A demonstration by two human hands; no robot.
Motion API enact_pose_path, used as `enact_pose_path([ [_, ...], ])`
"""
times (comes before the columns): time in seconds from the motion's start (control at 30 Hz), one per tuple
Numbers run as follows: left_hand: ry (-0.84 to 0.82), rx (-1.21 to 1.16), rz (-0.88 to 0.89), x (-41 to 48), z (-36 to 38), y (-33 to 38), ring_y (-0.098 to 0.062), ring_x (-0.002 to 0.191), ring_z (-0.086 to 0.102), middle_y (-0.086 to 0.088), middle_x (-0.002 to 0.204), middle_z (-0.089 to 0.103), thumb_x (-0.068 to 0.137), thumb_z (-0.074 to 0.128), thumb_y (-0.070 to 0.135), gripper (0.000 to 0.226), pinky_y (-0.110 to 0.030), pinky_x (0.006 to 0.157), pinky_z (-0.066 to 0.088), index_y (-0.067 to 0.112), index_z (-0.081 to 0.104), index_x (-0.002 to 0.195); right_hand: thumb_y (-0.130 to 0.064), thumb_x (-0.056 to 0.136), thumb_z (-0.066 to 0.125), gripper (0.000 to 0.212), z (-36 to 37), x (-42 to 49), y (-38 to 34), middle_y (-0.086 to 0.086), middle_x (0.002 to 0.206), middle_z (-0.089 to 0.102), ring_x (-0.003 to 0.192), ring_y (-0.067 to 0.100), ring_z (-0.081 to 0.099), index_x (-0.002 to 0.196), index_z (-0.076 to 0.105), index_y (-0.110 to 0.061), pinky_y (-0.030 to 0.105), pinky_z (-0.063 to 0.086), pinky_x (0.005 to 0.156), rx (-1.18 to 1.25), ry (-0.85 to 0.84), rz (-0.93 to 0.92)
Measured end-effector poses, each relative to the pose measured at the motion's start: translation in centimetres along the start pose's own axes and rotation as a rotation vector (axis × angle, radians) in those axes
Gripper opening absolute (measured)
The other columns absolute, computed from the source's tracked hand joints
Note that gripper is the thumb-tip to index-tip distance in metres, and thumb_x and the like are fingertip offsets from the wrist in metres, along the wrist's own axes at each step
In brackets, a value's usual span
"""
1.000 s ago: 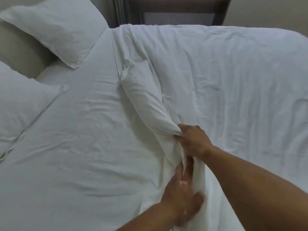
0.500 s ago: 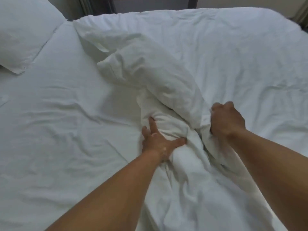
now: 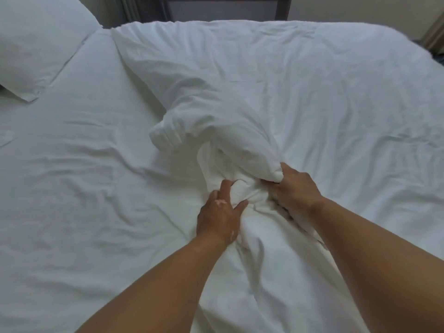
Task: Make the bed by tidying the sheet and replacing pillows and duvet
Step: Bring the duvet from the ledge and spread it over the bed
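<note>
Head view: white duvet bunched mid-bed; left hand and right hand both grip its folded edge.

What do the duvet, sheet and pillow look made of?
Duvet: matte white woven fabric, likely cotton or a blend, over soft fill. It puffs into a thick roll where the right hand grips it.
Sheet: thin matte white woven cloth, with fine creases lying flat.
Pillow: similar-looking white case with a flat flanged edge and plump fill.
The exact fibre can't be told from the picture.
</note>
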State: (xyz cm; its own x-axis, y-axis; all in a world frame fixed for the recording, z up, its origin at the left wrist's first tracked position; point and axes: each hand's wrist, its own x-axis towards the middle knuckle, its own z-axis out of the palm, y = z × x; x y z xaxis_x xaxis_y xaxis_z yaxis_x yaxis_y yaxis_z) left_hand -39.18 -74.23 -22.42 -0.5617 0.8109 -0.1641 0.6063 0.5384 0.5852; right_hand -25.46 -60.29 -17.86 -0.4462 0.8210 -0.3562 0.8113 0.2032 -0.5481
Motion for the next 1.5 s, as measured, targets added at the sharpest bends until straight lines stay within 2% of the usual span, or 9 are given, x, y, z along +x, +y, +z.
enact_pose_path([
  [0.17, 0.023, 0.006, 0.086, -3.5, -4.9, -4.9, -0.028, 0.094, 0.060, 0.003, 0.102, 0.064, 0.098, 0.047, 0.056, 0.025, -0.038, 0.081, 0.048, 0.033, 0.038, 0.106, -0.086, 0.070, 0.021, 0.070, 0.4, -3.6, -2.1, -0.011, 0.103, 0.066, 0.095, 0.024, 0.060, 0.104, 0.056, -0.035, 0.042, 0.050, 0.084, -0.239, 0.007, -0.074],
  [0.57, -0.083, 0.339, 0.080, -19.4, -29.4, -28.9, -0.018, 0.088, 0.064, 0.009, 0.091, 0.066, 0.096, 0.044, 0.061, 0.025, -0.029, 0.068, 0.039, 0.041, 0.029, 0.093, -0.061, 0.093, 0.052, 0.041, 15.9, -11.3, -21.4, 0.000, 0.098, 0.068, 0.092, 0.025, 0.063, 0.101, 0.061, -0.022, 0.035, 0.048, 0.078, -0.251, -0.171, -0.049],
  [0.73, -0.248, 0.500, -0.294, -31.4, -36.9, -45.6, -0.014, 0.103, 0.065, 0.022, 0.117, 0.064, 0.090, 0.032, 0.072, 0.039, -0.031, 0.077, 0.046, 0.046, 0.042, 0.117, -0.057, 0.088, 0.064, 0.068, 29.6, -18.2, -30.0, 0.006, 0.114, 0.068, 0.112, 0.026, 0.062, 0.143, 0.042, -0.024, 0.033, 0.049, 0.094, -0.307, -0.347, -0.101],
  [0.87, -0.569, 0.598, -0.316, -32.6, -36.3, -47.9, -0.021, 0.117, 0.060, 0.002, 0.128, 0.060, 0.087, 0.039, 0.076, 0.063, -0.033, 0.094, 0.048, 0.038, 0.050, 0.135, -0.077, 0.072, 0.066, 0.097, 38.9, -26.1, -35.6, 0.008, 0.151, 0.039, 0.137, 0.026, 0.042, 0.151, 0.031, -0.035, 0.036, 0.037, 0.113, -0.359, -0.578, -0.271],
  [1.0, -0.220, 0.595, -0.379, -26.1, -38.3, -48.6, -0.027, 0.134, 0.040, -0.004, 0.145, 0.039, 0.078, 0.039, 0.089, 0.086, -0.044, 0.106, 0.040, 0.029, 0.051, 0.139, -0.083, 0.054, 0.070, 0.116, 41.8, -31.8, -35.8, -0.001, 0.156, 0.019, 0.144, 0.028, 0.024, 0.150, 0.022, -0.039, 0.058, 0.034, 0.111, -0.602, -0.742, -0.364],
  [1.07, -0.151, 0.440, -0.506, -23.6, -38.7, -50.8, -0.032, 0.146, 0.023, -0.008, 0.160, 0.017, 0.074, 0.049, 0.089, 0.104, -0.049, 0.114, 0.031, 0.032, 0.021, 0.156, -0.070, 0.050, 0.071, 0.098, 44.0, -34.4, -33.6, -0.002, 0.137, 0.039, 0.128, 0.028, 0.047, 0.137, 0.040, -0.037, 0.067, 0.045, 0.090, -0.715, -0.570, -0.532],
  [1.13, -0.227, 0.254, -0.652, -22.2, -37.5, -52.7, -0.035, 0.147, 0.025, -0.014, 0.162, 0.018, 0.068, 0.056, 0.090, 0.124, -0.050, 0.116, 0.031, 0.029, 0.000, 0.160, -0.054, 0.042, 0.063, 0.071, 46.2, -35.6, -31.3, -0.003, 0.105, 0.056, 0.091, 0.027, 0.067, 0.109, 0.058, -0.031, 0.054, 0.053, 0.061, -0.738, -0.422, -0.603],
  [1.3, -0.158, 0.153, -0.533, -22.1, -32.0, -51.4, -0.037, 0.123, 0.055, -0.020, 0.134, 0.059, 0.091, 0.060, 0.058, 0.068, -0.038, 0.099, 0.046, 0.008, 0.047, 0.135, -0.041, 0.067, 0.056, 0.026, 46.6, -33.4, -31.0, -0.009, 0.090, 0.071, 0.084, 0.017, 0.067, 0.090, 0.063, -0.032, 0.033, 0.051, 0.073, -0.498, -0.410, -0.660],
  [1.5, -0.104, 0.218, -0.539, -27.9, -38.2, -52.6, -0.040, 0.125, 0.051, -0.023, 0.138, 0.055, 0.100, 0.051, 0.047, 0.053, -0.038, 0.098, 0.039, 0.003, 0.056, 0.128, -0.042, 0.085, 0.057, 0.017, 45.3, -35.8, -33.4, -0.005, 0.086, 0.065, 0.078, 0.019, 0.057, 0.083, 0.049, -0.027, 0.034, 0.040, 0.066, -0.420, -0.680, -0.774],
])
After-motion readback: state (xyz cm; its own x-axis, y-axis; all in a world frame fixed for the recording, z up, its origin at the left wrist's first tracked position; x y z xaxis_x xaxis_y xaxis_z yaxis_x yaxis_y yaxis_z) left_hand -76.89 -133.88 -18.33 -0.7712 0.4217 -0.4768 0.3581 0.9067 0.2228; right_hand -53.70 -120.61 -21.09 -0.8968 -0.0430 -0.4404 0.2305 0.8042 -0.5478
